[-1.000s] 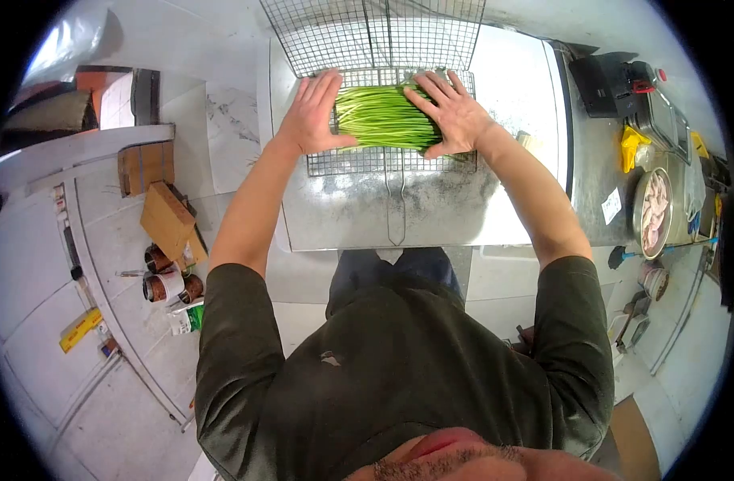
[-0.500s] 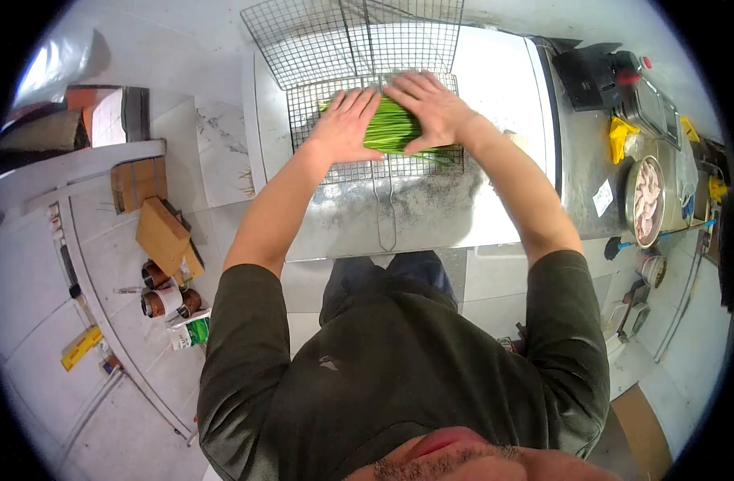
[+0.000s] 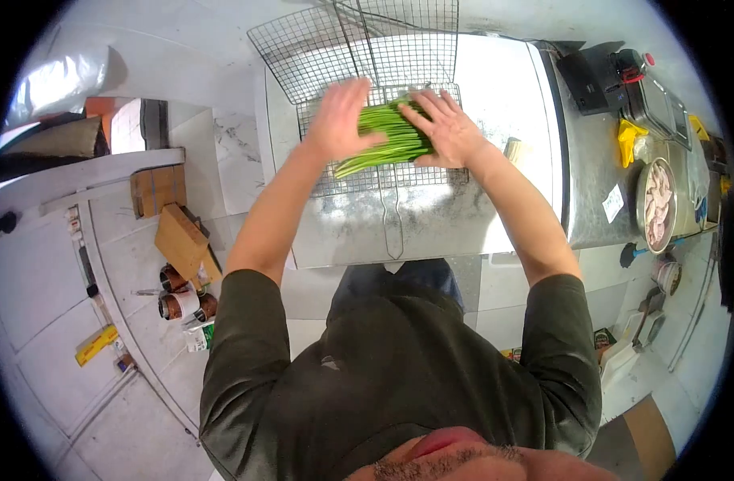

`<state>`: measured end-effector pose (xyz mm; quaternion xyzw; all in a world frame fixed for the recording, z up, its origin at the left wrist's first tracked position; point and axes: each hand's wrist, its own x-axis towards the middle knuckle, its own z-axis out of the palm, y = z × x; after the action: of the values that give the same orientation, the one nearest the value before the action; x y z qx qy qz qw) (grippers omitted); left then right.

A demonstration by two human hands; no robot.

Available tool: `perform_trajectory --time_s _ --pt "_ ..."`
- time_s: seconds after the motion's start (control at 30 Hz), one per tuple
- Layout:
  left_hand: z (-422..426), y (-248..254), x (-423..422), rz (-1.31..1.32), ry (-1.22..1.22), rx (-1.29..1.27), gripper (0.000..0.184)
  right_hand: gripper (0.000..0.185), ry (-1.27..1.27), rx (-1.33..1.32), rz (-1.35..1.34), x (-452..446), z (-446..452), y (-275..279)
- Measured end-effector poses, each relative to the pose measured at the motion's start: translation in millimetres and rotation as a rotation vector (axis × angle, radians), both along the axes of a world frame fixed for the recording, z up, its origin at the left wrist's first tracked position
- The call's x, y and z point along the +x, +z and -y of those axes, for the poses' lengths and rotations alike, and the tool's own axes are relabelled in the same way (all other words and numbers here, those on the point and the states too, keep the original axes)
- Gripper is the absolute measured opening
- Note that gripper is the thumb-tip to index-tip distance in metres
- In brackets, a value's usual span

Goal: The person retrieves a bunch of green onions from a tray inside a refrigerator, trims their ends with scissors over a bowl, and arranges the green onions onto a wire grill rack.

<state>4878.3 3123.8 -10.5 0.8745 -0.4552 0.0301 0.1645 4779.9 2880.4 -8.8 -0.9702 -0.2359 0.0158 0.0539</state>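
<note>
A bundle of long thin green stalks (image 3: 395, 132) lies crosswise on the lower half of an open wire grill basket (image 3: 359, 184). The basket's hinged upper half (image 3: 415, 56) stands raised behind it, and its wire handle (image 3: 393, 232) points toward my body. My left hand (image 3: 339, 120), somewhat blurred, is at the bundle's left end with fingers extended and thumb apart. On the right end rests my right hand (image 3: 449, 135), palm down, fingers spread against the stalks. Part of the bundle is hidden under both hands.
The basket sits on a white table (image 3: 511, 88). On the metal counter (image 3: 587, 188) at right are a bowl of raw meat pieces (image 3: 659, 204), a yellow item (image 3: 631, 143) and a black device (image 3: 587, 80). Cardboard boxes (image 3: 183, 240) and rusty cans (image 3: 179, 305) stand lower left.
My left hand has shifted slightly up and off the stalks' lower left part, exposing more of their ends. My right hand has moved a little right. The whole view has shifted slightly.
</note>
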Motion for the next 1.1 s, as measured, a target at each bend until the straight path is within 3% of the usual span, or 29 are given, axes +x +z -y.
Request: perform_trajectory --time_s 0.07,0.1,0.17,0.2,0.23,0.27,0.33,0.4,0.53,0.63,0.83,0.93,1.1 --pt "7 24 37 0.116 0.096 -0.261 0.072 0.093 -0.11 0.115 0.027 -20 2 11" --pt "14 45 57 0.217 0.144 -0.392 0.063 0.08 -0.185 0.267 0.057 -34 2 17" --pt "30 90 85 0.266 0.277 -0.45 0.043 0.066 -0.428 0.396 -0.069 -72 -6 7" --pt "40 101 102 0.201 0.425 -0.425 0.052 0.056 -0.46 0.405 -0.017 -93 -14 -3" --pt "49 105 118 0.131 0.568 -0.399 0.061 0.052 -0.535 0.468 -0.158 -113 -25 -1" --pt "54 100 134 0.187 0.558 -0.416 0.061 0.048 -0.584 0.518 -0.211 -132 -35 -6" --pt "60 100 158 0.303 0.531 -0.454 0.059 0.034 -0.421 0.463 0.236 -152 -47 -6" --pt "71 111 164 -0.024 0.596 -0.472 0.057 0.033 -0.606 0.599 -0.044 -173 -57 -24" --pt "82 114 161 -0.431 0.589 -0.574 0.052 0.032 -0.537 0.477 0.149 -177 -62 -31" --pt "82 116 142 -0.546 0.591 -0.685 0.045 0.028 -0.55 0.448 0.332 -155 -58 -35" --pt "68 133 111 -0.516 0.496 -0.649 0.04 0.021 -0.363 0.342 0.333 -100 -60 -32" --pt "58 131 102 -0.55 0.418 -0.682 0.04 0.025 -0.24 0.204 0.127 -85 -64 -39" --pt "46 135 87 -0.521 0.403 -0.607 0.037 0.01 -0.145 0.067 0.142 -71 -65 -37"
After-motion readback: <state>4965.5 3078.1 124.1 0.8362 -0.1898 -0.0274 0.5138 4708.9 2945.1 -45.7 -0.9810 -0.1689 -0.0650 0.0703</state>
